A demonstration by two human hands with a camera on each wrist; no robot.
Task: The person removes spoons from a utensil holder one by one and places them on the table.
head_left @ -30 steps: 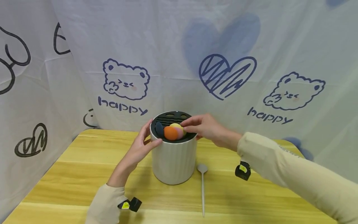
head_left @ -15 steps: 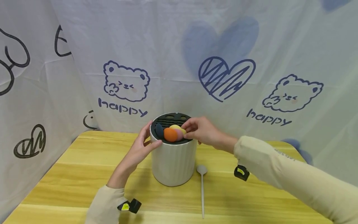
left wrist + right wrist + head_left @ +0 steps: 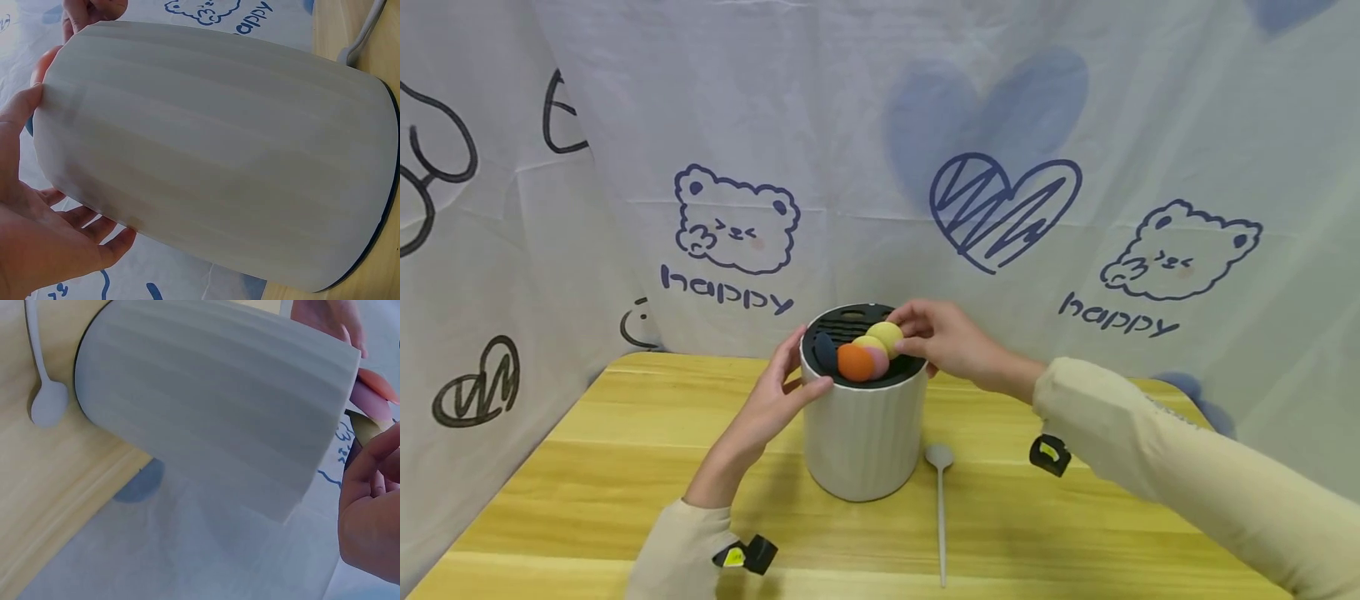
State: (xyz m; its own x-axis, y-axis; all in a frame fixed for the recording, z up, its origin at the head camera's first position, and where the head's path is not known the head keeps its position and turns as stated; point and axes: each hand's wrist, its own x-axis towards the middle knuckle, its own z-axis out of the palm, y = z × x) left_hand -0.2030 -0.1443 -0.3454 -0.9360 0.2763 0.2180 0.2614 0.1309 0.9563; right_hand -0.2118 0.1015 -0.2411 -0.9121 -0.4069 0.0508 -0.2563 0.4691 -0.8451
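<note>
A ribbed white utensil holder (image 3: 863,442) with a black slotted lid (image 3: 842,321) stands upright on the table. Rounded spoon heads cluster over the lid: an orange spoon (image 3: 856,363), a pink spoon (image 3: 878,362), a yellow spoon (image 3: 867,342) and a dark blue spoon (image 3: 825,352); their handles are hidden. My left hand (image 3: 775,396) holds the holder's left side near the top, thumb at the front rim, fingers behind. At the right rim, my right hand (image 3: 943,337) pinches the head of a second yellow spoon (image 3: 887,337), slightly above the others.
A light grey spoon (image 3: 941,508) lies on the wooden table (image 3: 1060,533), right of the holder, its handle pointing toward me. Behind the table hangs a white printed cloth (image 3: 850,125), with another side of cloth at the left.
My right hand has shifted slightly up, and the yellow spoon it pinches has risen and shows more of its head. My left hand stays on the holder.
</note>
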